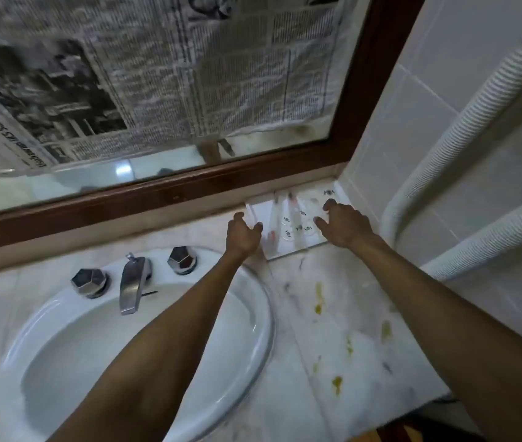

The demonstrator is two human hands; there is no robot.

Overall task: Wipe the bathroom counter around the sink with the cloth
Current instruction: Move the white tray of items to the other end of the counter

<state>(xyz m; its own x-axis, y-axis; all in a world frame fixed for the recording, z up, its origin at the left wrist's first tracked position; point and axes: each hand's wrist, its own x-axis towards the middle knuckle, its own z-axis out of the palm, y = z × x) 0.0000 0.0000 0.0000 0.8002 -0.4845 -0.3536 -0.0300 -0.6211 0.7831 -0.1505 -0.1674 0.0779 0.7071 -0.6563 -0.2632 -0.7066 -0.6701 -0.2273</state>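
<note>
A white cloth (294,224) with small dark prints lies flat in the far right corner of the marble counter (333,330), against the wall. My left hand (242,232) rests at the cloth's left edge with curled fingers touching it. My right hand (344,223) is spread over the cloth's right part, fingers apart. Neither hand visibly grips it. The white oval sink (253,314) sits to the left, under my left forearm. Yellow-brown stains (318,298) and dark specks mark the counter right of the sink.
A chrome faucet (134,282) with two faceted knobs (90,281) stands behind the basin. A wood-framed mirror (189,186) covered with newspaper runs along the back. A white tiled wall and ribbed white hoses (482,237) close the right side.
</note>
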